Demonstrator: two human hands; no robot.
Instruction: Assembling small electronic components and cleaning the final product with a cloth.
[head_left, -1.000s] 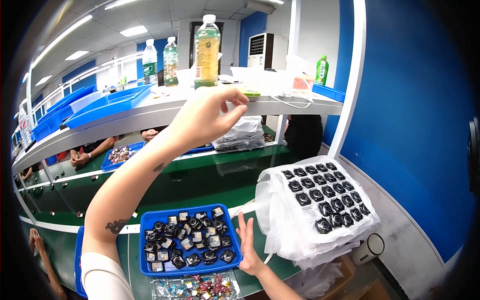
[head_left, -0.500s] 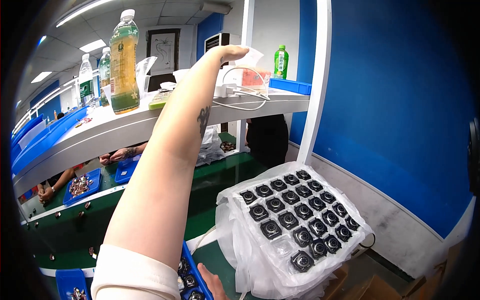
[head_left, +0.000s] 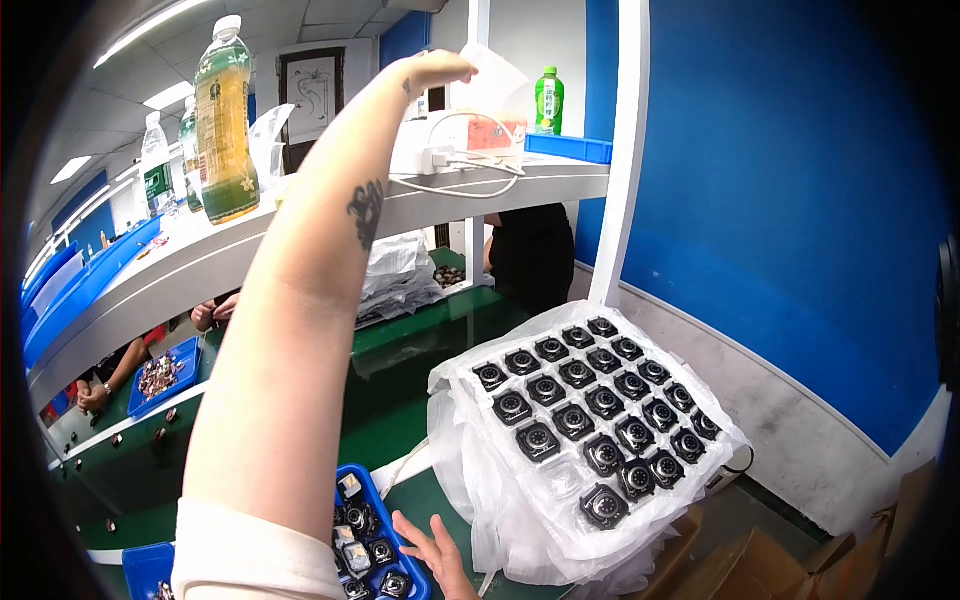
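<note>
My left arm stretches up over the shelf, and my left hand (head_left: 440, 68) is closed on a white tissue (head_left: 497, 78), its fingertips partly hidden behind the hand. The tissue stands above a red and white tissue pack (head_left: 492, 133) on the shelf. Low in the view, my right hand (head_left: 437, 550) is open with its fingers spread, holding nothing. It is beside a blue tray (head_left: 352, 478) of black watch-like cases (head_left: 381, 551), some with pale pieces on them. To its right, a white plastic tray (head_left: 566, 480) on a stack carries rows of similar black cases (head_left: 604, 402).
On the white shelf (head_left: 560, 182) are a tall tea bottle (head_left: 224, 130), a green bottle (head_left: 549, 100), a white charger with cable (head_left: 440, 158) and a shallow blue tray (head_left: 568, 148). Other people's hands (head_left: 95, 397) work beyond the green conveyor (head_left: 400, 385). Cardboard boxes (head_left: 765, 570) stand lower right.
My left hand has risen a little, and more of the tissue shows. My right hand has come further into view with fingers spread. The whole view has shifted slightly.
</note>
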